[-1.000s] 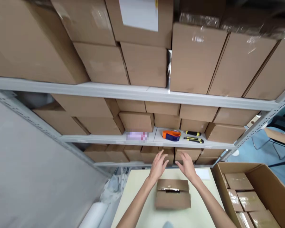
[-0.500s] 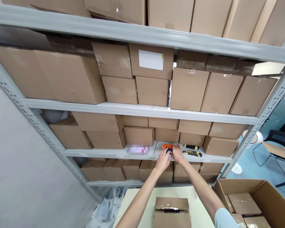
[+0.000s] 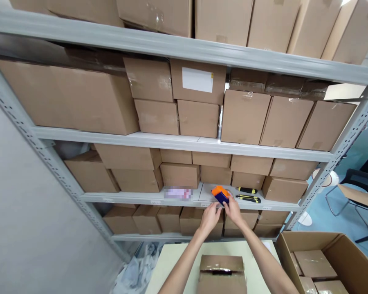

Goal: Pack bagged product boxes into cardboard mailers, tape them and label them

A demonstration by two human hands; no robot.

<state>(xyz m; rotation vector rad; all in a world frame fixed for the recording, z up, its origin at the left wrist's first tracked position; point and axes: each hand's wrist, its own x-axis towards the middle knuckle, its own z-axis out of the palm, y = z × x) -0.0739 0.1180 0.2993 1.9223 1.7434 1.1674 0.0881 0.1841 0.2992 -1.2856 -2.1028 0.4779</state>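
An orange and dark blue tape dispenser is tilted just above the front edge of the third shelf. My right hand grips it from its right side, with the fingers closed round the blue part. Just below and left of it, my left hand has its thumb and fingertips drawn together near the dispenser's lower end. Whatever lies between those fingertips is too small to make out. Two yellow and black utility knives lie to the right on the same shelf.
Cardboard boxes fill the grey rack's shelves. Below my arms, a closed carton sits on a pale table. A large open box with smaller boxes stands at right. Left on the shelf lies a blurred pinkish item.
The dispenser has been lifted and tilted off the shelf in my right hand. My left hand has slid off its top and down towards me.
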